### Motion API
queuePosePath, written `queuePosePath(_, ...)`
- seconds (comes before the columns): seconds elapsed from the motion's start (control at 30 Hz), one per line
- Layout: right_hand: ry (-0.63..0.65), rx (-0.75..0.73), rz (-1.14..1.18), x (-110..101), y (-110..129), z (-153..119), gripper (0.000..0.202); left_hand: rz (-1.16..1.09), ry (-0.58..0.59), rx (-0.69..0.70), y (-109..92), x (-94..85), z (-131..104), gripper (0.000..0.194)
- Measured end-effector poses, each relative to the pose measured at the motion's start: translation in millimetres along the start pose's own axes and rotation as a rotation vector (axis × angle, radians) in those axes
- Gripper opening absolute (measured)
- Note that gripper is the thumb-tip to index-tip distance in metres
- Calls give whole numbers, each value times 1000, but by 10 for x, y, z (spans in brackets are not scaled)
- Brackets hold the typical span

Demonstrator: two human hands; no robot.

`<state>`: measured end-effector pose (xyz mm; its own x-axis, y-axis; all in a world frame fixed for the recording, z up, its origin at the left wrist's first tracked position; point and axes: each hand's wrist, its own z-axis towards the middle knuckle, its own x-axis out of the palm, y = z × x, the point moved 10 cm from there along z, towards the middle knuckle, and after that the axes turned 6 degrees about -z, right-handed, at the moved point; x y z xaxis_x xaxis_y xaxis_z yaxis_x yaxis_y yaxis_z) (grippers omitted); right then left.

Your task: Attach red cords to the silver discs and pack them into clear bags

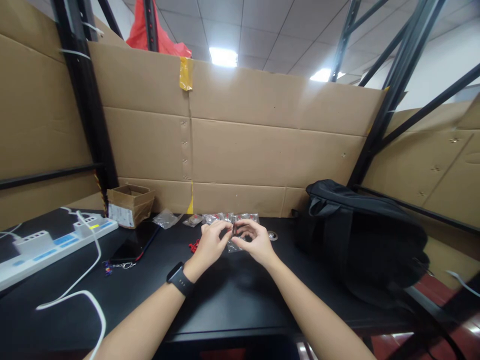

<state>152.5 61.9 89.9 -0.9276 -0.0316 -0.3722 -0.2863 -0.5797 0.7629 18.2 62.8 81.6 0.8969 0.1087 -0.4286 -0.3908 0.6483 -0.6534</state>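
Clear plastic bags (213,218) (glossy, crinkled)

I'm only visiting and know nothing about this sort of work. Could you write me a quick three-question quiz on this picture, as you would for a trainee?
1. Multiple choice: which wrist wears the black watch with a dark strap? (a) left (b) right (c) neither
2. True or false: the bulky black fabric backpack is to the right of both the left hand and the right hand.
3. Open question: what shows at the fingers, where the two hands meet?

Key
1: a, left.
2: True.
3: A small dark item, too small to identify.
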Motion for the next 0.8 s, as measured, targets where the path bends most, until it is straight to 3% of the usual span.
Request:
queuePosePath(0.17, -1, 74, 100, 23, -126, 24, 42, 22, -28, 0, 37, -21, 5, 15)
queuePosePath(0.53, -50, 64, 140, -60, -148, 49, 22, 40, -96, -18, 19, -70, -2, 15)
queuePosePath(0.63, -65, 78, 99, -78, -169, 44, 20, 64, -88, 9, -35, -58, -9, 15)
queuePosePath(0.8, -47, -34, -150, -74, -6, 21, 14, 147, -88, 92, -144, -72, -30, 14)
